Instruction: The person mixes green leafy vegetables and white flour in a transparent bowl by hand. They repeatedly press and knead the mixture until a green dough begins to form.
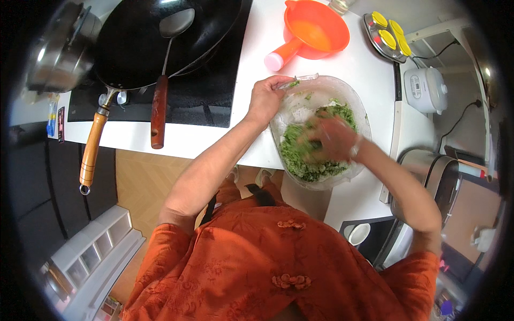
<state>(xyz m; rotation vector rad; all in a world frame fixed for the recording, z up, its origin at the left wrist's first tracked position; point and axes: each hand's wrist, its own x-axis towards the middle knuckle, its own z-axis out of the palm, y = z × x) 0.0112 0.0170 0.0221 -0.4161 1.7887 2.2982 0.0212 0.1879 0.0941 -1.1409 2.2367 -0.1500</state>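
A translucent plastic tub (363,120) stands at the counter's front edge, holding chopped greens (299,160) with white powder (303,115) on and beside them. My left hand (267,99) grips the tub's rim at its upper left corner. Bits of green cling to the rim by my fingertips. My right hand (331,136) is inside the tub among the greens, blurred by motion. Its fingers are too blurred to tell whether they are closed on any greens.
An orange plastic ladle (327,38) lies beyond the tub. A black wok (132,44) with a metal spatula (159,112) sits on the black cooktop (192,108) at left, handles overhanging the front edge. A steel pot (60,56) stands far left. Right are a yellow-lidded tray (381,40) and a white appliance (425,90).
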